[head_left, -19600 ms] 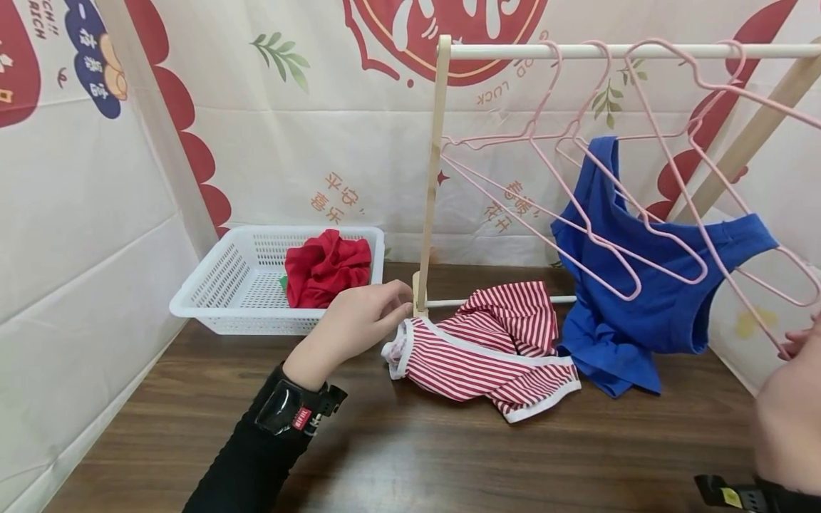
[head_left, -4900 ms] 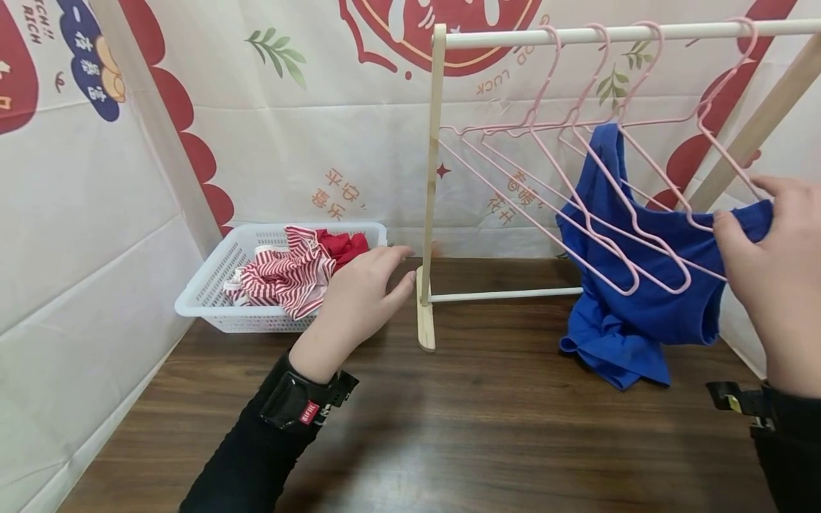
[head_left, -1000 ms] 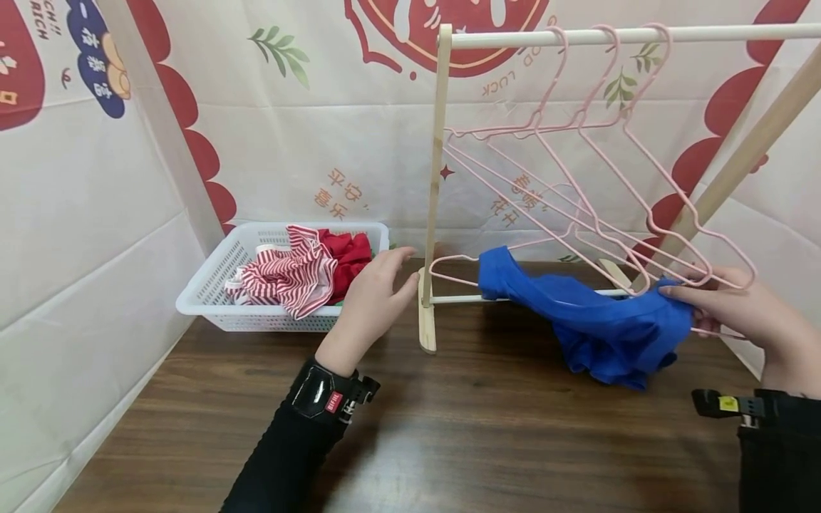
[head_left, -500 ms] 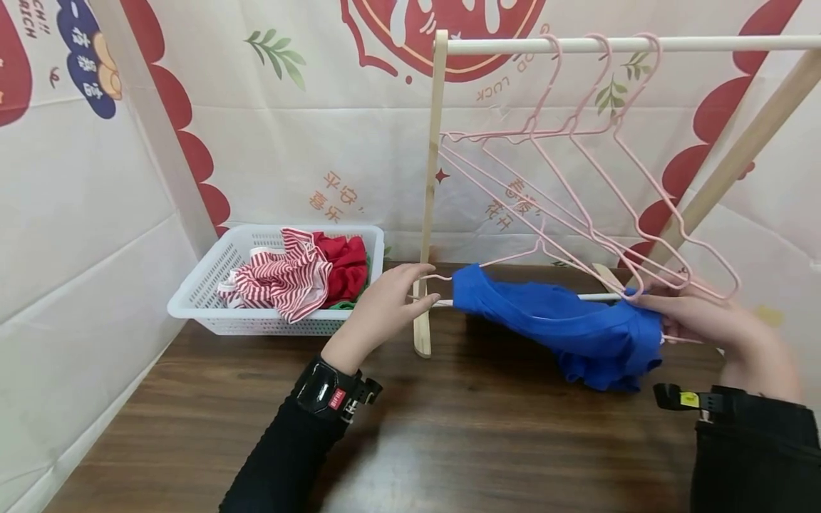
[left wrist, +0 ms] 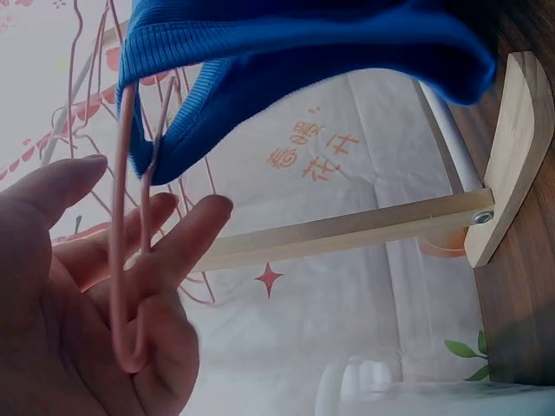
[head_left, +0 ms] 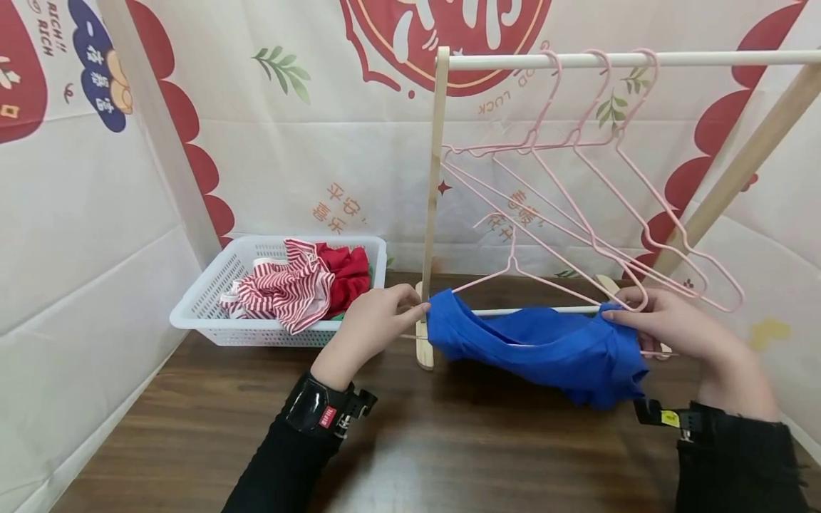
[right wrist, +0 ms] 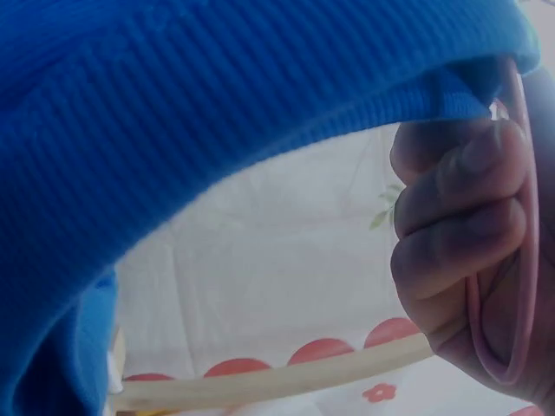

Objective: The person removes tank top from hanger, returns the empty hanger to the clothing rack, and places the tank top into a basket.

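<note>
A blue sleeveless top (head_left: 539, 360) is draped on a pink clothes hanger (head_left: 512, 249), held off the rack, its hook upright behind the neckline. My right hand (head_left: 680, 328) grips the hanger's right end at the shoulder strap. In the right wrist view the fingers (right wrist: 460, 208) curl by the looped wire. My left hand (head_left: 368, 328) is at the left strap. In the left wrist view the hanger's rounded end (left wrist: 121, 260) lies across the palm, between the spread thumb and loosely extended fingers (left wrist: 195, 234). The top's lower part hangs bunched near the table.
Three pink hangers (head_left: 554, 196) hang on the white rail (head_left: 500, 63) of a wooden rack, close behind the top. At left, a white plastic basket (head_left: 192, 310) holds a red-striped garment (head_left: 282, 288), a red one (head_left: 346, 274) and something green. Decorated cloth walls (head_left: 308, 171) enclose the table.
Since a second ago the hanger with the blue top has come left and nearer, its hook turning upright. The left hand has reached its left end. Earlier, the striped garment went into the basket.
</note>
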Motion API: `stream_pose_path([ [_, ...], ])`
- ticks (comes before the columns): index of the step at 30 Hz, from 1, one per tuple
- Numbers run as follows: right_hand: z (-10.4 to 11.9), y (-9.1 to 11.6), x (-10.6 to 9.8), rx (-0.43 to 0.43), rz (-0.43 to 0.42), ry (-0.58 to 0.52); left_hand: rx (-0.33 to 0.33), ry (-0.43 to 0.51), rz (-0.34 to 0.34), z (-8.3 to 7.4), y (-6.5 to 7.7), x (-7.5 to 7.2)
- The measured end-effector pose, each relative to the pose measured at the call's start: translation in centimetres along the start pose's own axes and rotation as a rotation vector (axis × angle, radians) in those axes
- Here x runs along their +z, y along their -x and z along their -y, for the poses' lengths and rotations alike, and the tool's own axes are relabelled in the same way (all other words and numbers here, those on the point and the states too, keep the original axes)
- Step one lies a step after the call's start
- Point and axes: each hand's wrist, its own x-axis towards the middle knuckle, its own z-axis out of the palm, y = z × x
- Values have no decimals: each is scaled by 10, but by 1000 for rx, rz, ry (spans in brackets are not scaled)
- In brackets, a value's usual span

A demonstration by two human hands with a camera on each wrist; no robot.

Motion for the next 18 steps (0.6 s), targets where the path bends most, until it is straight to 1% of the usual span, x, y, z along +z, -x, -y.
stream_pose_path([
  [3, 5, 1, 3, -79, -32, 54, -12, -10, 31, -1, 2, -2],
  [6, 11, 0, 5, -131, -29, 55, -22, -31, 78, -1, 3, -6],
  [7, 13, -1, 6, -134, -27, 47, -24, -42, 93, -1, 3, -7],
  [9, 16, -2, 8, -129, -22, 30, -31, -58, 126, 1, 4, -10],
  [12, 22, -4, 11, -116, -32, 37, -36, -69, 148, 4, 6, -15],
  [18, 36, -3, 18, -38, -40, 47, -39, -76, 178, 10, 8, -24],
])
